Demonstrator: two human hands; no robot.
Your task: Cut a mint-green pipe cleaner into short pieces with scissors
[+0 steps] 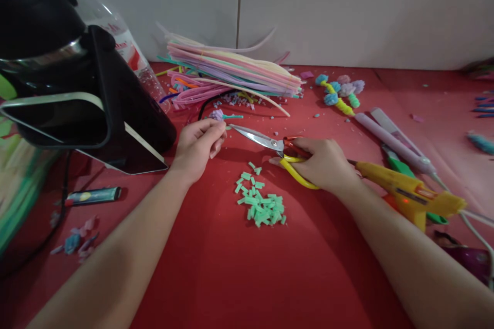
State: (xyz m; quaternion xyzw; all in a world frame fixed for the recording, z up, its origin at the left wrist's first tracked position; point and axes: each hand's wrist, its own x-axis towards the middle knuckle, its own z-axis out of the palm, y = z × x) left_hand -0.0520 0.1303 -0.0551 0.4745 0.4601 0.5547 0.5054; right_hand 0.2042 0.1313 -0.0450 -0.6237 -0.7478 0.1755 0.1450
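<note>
My right hand (324, 162) grips a pair of scissors (260, 140) by its red and yellow handles. The blades look closed, their tips pointing left at the fingertips of my left hand (200, 144). The thumb and fingers of that left hand are pinched together, and a tiny green bit shows at their tips; what lies between them is mostly hidden. Just behind the left hand is a purple fluffy piece (216, 114) with a teal stem. Below the scissors lies a loose heap of short green cut pieces (266, 208) on the red tabletop (247, 277).
At the left stand a large black tumbler (131, 92) and a clear bottle (131, 46); a lighter (94, 196) lies nearby. Bundled pastel pipe cleaners (235, 67) are at the back. Rightward are fluffy pompom pieces (341, 90), a lilac hair straightener (393, 139) and a yellow glue gun (405, 190).
</note>
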